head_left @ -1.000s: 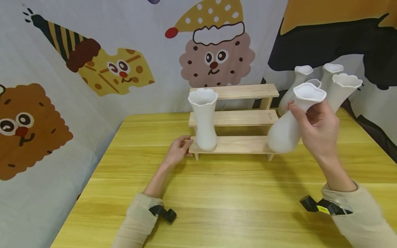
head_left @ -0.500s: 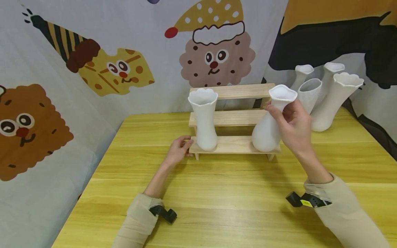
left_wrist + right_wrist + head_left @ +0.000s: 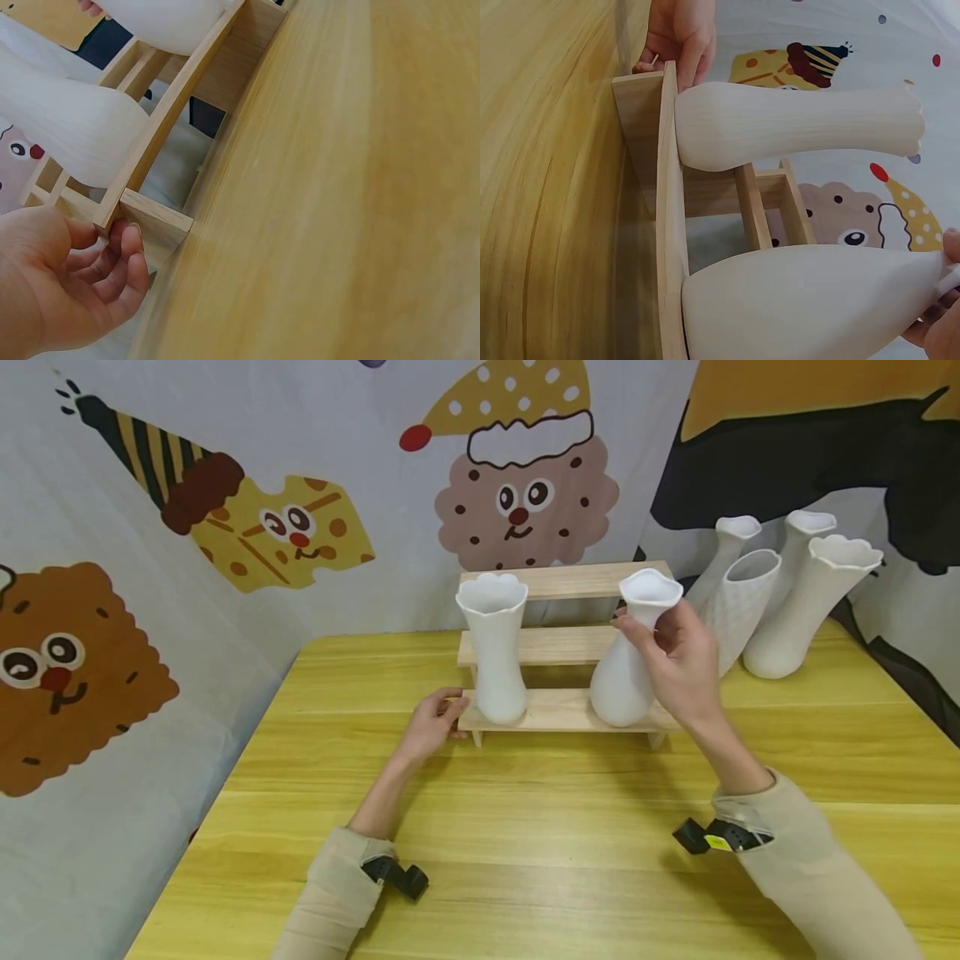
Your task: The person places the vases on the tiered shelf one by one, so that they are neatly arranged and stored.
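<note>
My right hand (image 3: 686,668) grips a white vase (image 3: 622,681) by its narrow neck, just under the wavy rim. The vase's rounded base is down at the lowest board of a three-step wooden stand (image 3: 558,710), toward its right end. In the right wrist view the base of this vase (image 3: 802,307) meets the board or sits very close to it. A second white vase (image 3: 498,652), with a scalloped rim, stands upright on the board's left end. My left hand (image 3: 431,727) pinches that end of the stand; the left wrist view shows thumb and fingertips on the board's corner (image 3: 112,206).
Several white vases stand together at the back right of the table, among them a textured one (image 3: 742,602) and a scalloped one (image 3: 806,610). The wooden table (image 3: 525,860) extends in front of the stand. A cartoon-print cloth (image 3: 390,560) hangs behind.
My right hand has carried the vase leftward from beside the stand's right end to over its lowest board, and the vase is more upright. My left hand has stayed put.
</note>
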`<control>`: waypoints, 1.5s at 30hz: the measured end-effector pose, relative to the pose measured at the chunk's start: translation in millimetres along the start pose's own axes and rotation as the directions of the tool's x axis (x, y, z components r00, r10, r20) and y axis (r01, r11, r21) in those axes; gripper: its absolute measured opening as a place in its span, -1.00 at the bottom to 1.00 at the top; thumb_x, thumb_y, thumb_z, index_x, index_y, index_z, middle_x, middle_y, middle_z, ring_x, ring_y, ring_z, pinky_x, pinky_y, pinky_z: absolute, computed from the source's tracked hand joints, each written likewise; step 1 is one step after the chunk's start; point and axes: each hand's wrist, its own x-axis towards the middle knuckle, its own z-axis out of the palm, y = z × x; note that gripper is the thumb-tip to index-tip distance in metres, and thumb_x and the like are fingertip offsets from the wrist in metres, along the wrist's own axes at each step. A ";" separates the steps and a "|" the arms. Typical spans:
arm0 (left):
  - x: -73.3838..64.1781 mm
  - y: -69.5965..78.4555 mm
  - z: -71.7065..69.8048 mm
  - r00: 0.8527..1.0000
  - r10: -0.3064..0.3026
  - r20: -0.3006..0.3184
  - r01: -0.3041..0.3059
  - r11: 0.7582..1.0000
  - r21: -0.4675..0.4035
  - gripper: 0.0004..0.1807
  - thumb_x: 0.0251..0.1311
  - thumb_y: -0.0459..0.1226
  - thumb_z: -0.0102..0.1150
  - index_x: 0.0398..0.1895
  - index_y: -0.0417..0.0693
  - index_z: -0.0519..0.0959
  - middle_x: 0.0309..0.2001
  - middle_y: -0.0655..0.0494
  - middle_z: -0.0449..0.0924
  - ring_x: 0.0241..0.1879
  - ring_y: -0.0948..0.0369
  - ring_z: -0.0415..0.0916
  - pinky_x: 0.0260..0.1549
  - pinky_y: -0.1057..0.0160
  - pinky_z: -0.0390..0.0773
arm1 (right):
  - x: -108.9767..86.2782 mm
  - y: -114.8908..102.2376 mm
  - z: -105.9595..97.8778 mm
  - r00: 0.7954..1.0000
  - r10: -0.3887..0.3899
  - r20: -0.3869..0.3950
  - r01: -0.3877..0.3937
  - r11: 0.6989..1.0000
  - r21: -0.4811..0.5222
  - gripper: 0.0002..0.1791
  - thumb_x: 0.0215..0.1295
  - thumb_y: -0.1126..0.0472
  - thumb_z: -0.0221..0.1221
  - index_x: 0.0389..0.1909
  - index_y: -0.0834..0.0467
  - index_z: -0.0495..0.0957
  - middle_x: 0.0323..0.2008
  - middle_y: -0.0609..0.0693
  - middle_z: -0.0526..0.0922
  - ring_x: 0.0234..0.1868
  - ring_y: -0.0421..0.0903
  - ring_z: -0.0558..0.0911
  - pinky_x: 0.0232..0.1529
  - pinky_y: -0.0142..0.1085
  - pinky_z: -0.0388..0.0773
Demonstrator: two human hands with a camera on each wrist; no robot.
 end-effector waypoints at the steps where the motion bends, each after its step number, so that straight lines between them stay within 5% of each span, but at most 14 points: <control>1: 0.1 -0.1 0.0 1.000 0.002 0.001 -0.002 1.000 -0.001 -0.54 0.56 -0.24 0.01 0.37 -0.33 0.38 -0.49 0.10 0.32 -0.51 0.23 0.34 -0.21 0.12 0.75 | 0.1 0.6 0.6 1.000 0.003 0.003 -0.003 1.000 -0.006 -0.65 0.37 0.39 0.27 0.13 0.37 0.51 -0.16 0.05 0.71 -0.15 -0.16 0.70 -0.05 -0.45 0.62; 10: 0.4 -1.1 0.0 1.000 0.000 -0.002 0.000 1.000 -0.004 -0.54 0.56 -0.24 0.01 0.38 -0.31 0.37 -0.51 0.10 0.30 -0.52 0.22 0.32 -0.23 0.14 0.75 | 1.8 3.7 5.4 1.000 0.012 0.019 -0.012 1.000 -0.012 -0.63 0.39 0.31 0.28 0.14 0.35 0.50 -0.15 0.12 0.70 -0.13 -0.13 0.69 -0.02 -0.44 0.61; 23: 2.6 -2.0 -1.0 1.000 0.010 0.005 -0.010 1.000 -0.002 -0.54 0.56 -0.23 0.01 0.37 -0.32 0.37 -0.52 0.10 0.30 -0.52 0.20 0.33 -0.23 0.12 0.75 | 0.9 8.1 1.4 1.000 0.004 0.011 -0.004 1.000 0.000 -0.61 0.37 0.36 0.28 0.17 0.31 0.48 -0.16 -0.12 0.69 -0.13 -0.13 0.69 -0.06 -0.44 0.62; 35: 1.3 -1.6 -0.2 1.000 0.006 -0.002 -0.006 1.000 -0.001 -0.53 0.56 -0.21 0.01 0.38 -0.30 0.37 -0.51 0.07 0.32 -0.51 0.20 0.37 -0.22 0.12 0.75 | 0.6 8.5 -1.6 0.998 0.008 0.065 -0.009 1.000 0.022 -0.52 0.30 0.46 0.29 0.23 0.25 0.45 -0.14 0.17 0.68 -0.13 -0.12 0.67 -0.03 -0.42 0.59; 45: 0.8 0.0 0.3 1.000 -0.003 0.000 0.003 1.000 0.005 -0.55 0.56 -0.22 0.02 0.36 -0.30 0.39 -0.50 0.04 0.33 -0.52 0.20 0.37 -0.22 0.12 0.75 | 1.7 10.4 -5.6 0.993 0.011 0.120 -0.013 1.000 0.016 -0.51 0.34 0.48 0.25 0.26 0.23 0.43 -0.12 0.14 0.66 -0.09 -0.11 0.66 0.03 -0.41 0.59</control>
